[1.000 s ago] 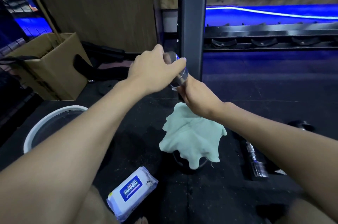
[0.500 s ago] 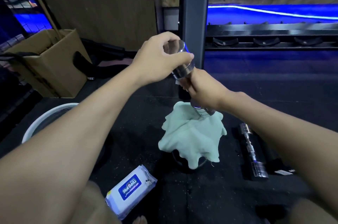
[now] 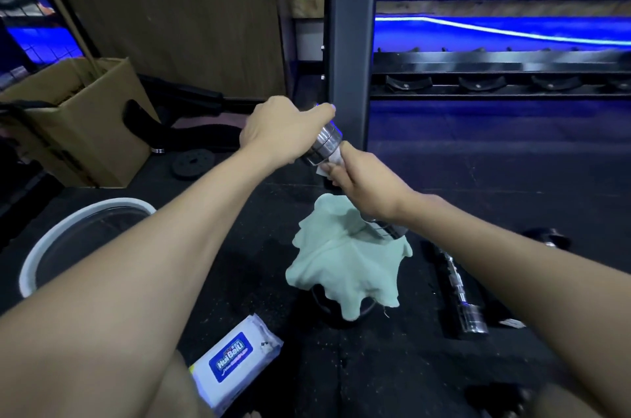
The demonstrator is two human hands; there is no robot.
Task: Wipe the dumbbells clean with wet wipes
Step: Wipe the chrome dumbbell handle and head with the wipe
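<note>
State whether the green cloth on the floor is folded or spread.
Spread, not folded: the green cloth drapes loosely, rumpled, over a dark object, its edges hanging down unevenly.

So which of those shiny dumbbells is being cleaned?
The chrome dumbbell held up in both hands, a white wipe against its handle. The other dumbbell lies untouched on the floor, at right.

Dumbbell (image 3: 326, 144) held above cloth (image 3: 345, 264); basin (image 3: 51, 240) left; wipes pack (image 3: 232, 366) near; second dumbbell (image 3: 464, 294) right.
</note>
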